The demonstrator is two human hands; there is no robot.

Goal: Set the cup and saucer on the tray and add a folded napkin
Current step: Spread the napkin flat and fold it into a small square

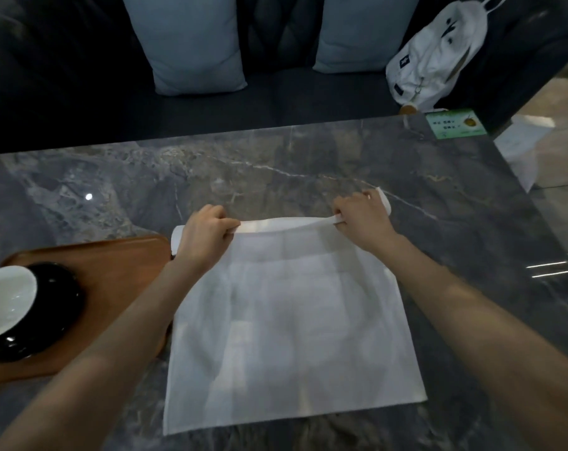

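A white cloth napkin lies spread flat on the grey marble table in front of me. Its far edge is lifted and curled over. My left hand pinches that far edge near its left corner, and my right hand pinches it near the right corner. At the left a wooden tray holds a black saucer with a cup, white inside, standing on it. My left forearm crosses the tray's near right corner.
A green card lies at the table's far right corner. Beyond the table's far edge runs a dark sofa with two pale blue cushions and a white bag. The table's right edge drops to a glossy floor.
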